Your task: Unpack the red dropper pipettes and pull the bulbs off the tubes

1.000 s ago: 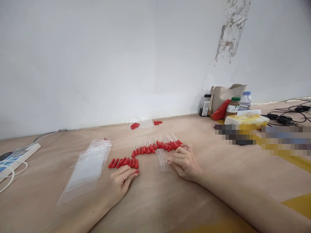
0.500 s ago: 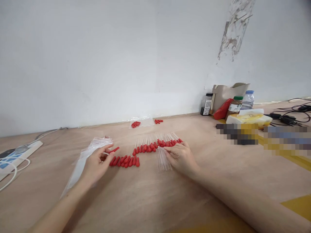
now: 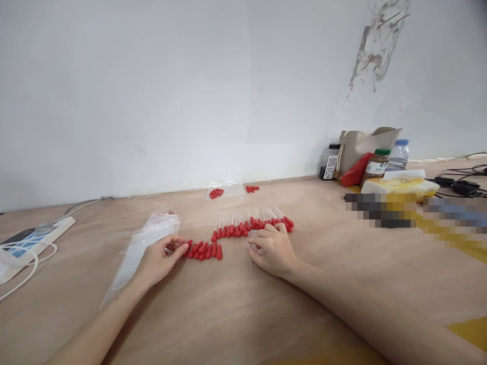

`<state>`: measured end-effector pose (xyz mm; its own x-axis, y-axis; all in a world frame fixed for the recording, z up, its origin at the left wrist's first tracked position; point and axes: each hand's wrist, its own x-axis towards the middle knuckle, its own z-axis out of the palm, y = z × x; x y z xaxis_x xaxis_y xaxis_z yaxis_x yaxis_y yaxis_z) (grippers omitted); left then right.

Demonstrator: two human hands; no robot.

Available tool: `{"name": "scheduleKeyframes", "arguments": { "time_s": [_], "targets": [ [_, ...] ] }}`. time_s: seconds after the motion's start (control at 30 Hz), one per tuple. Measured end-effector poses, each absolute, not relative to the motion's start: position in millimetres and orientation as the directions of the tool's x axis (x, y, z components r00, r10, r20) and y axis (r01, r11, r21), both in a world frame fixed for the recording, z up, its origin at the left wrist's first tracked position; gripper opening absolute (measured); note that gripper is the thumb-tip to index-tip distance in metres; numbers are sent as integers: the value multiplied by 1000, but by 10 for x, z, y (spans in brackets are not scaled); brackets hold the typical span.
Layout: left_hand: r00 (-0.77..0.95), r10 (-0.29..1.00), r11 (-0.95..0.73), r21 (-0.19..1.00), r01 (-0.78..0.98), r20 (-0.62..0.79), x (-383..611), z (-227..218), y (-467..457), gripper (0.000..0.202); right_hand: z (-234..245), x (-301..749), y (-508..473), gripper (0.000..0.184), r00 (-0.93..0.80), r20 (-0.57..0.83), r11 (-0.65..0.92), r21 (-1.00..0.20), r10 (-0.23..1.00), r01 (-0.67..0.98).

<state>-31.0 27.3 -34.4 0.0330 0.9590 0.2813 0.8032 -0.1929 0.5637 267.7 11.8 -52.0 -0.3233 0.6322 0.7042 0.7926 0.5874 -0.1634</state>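
My left hand (image 3: pixel 160 261) pinches a red rubber bulb (image 3: pixel 187 247) between thumb and forefinger, at the left end of a row of loose red bulbs (image 3: pixel 201 251). Over a small bundle of clear thin tubes (image 3: pixel 251 257) is my right hand (image 3: pixel 276 251), its thumb and forefinger apart and the other fingers bent. The hand covers most of that bundle. Just beyond lies a row of droppers (image 3: pixel 238 229), their red bulbs towards me and clear stems pointing to the wall. Clear zip bags (image 3: pixel 133 253) lie beside my left forearm.
By the wall lie a clear bag (image 3: pixel 233 190) and two small groups of red bulbs (image 3: pixel 252 188). At right stand a dark-capped bottle (image 3: pixel 329 162), a beige bag (image 3: pixel 365 144), a green-lidded jar (image 3: pixel 376 168), a water bottle (image 3: pixel 399 154) and a tissue pack (image 3: pixel 401 187). A power strip (image 3: pixel 57 235) is left.
My left hand has lowered its red bulb to the row's end. My right hand has let go of the tube tips and moved slightly down over the bundle, uncovering droppers at right.
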Motion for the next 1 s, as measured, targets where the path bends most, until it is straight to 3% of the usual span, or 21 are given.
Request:
{"name": "scheduleKeyframes", "arguments": {
  "time_s": [0.13,0.3,0.57,0.8,1.0],
  "targets": [
    [44,960,-197,555,809,277,-300,-327,238,38,-515,2677,71,19,-340,668,605,-208,662,769],
    [-11,927,-195,505,841,375,-233,-292,245,36,-530,2693,72,27,-376,639,613,-195,672,765],
    [455,791,-557,176,812,409,508,-37,338,20,-484,2696,40,42,-391,601,615,-222,697,756],
    [449,772,-543,98,834,451,1018,-141,638,25,-284,2998,201,15,-138,607,407,-330,782,852],
    [426,777,-532,121,838,464,1081,-239,736,23,-309,3316,248,16,-188,533,394,-303,825,868]
  ]
}}
